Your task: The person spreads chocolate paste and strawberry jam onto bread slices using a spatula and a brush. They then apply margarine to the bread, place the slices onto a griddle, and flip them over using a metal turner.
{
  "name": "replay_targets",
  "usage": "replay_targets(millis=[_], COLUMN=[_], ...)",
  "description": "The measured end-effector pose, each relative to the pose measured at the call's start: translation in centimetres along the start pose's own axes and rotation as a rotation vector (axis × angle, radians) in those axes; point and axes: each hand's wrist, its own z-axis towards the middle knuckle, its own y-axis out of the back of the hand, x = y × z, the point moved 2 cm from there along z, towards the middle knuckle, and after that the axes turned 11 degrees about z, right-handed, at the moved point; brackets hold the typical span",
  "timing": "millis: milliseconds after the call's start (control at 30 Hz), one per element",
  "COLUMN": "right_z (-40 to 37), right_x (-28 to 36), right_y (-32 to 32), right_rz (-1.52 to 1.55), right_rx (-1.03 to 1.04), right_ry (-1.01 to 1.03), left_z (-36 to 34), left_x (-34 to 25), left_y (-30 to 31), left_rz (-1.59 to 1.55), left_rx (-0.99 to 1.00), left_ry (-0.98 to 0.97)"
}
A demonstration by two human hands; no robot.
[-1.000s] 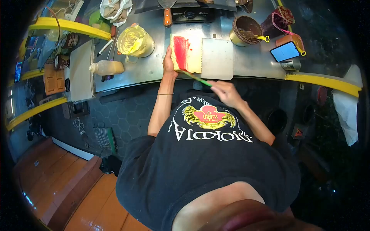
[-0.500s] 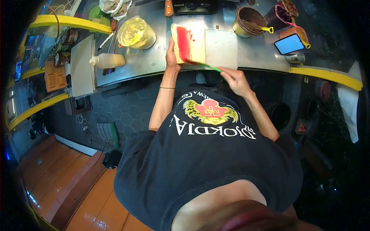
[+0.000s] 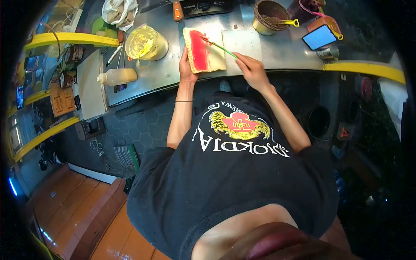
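A slice of bread [image 3: 212,56] with a red stripe of spread lies on the steel counter [image 3: 164,73]. My left hand [image 3: 186,69] grips its left edge from below. My right hand [image 3: 251,71] holds a thin green-handled spreader [image 3: 221,47], whose tip rests on the red spread. A second pale slice or board [image 3: 242,43] lies just right of the bread, above my right hand.
A yellow-filled jug [image 3: 145,43] and a squeeze bottle [image 3: 117,76] stand to the left. A brown tin [image 3: 269,11] with a yellow spoon, a phone [image 3: 319,37] and a small can [image 3: 327,53] sit to the right. A stove [image 3: 203,6] is behind.
My right hand has swung the spreader up from below the bread's lower edge onto its top face. My left hand stays on the bread's edge; the view shifted a little.
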Motion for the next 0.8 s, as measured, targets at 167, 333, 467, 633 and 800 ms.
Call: replay_targets(millis=[167,333,467,633,800], right_z=[-5.0,-3.0,3.2,4.3,4.4], right_x=[1.1,1.0,-1.2,2.6,2.6], right_y=[-0.7,1.9,0.1,-1.6,-0.1], right_rz=[0.043,0.288,0.500,0.355,0.206], right_rx=[0.320,-0.076,-0.220,-0.158,-0.228], right_ry=[-0.100,-0.393,-0.424,-0.405,-0.252], left_z=[1.1,0.9,1.9,1.2,2.7], left_x=[0.3,-1.8,-2.1,-2.1,-1.3], left_y=[0.5,-0.9,-2.2,-6.2,-3.1], left_rz=[0.010,0.080,0.180,0.850,0.432], left_rx=[-0.023,0.102,0.143,-0.031,-0.076], left_ry=[-0.044,-0.084,-0.157,-0.231,-0.289])
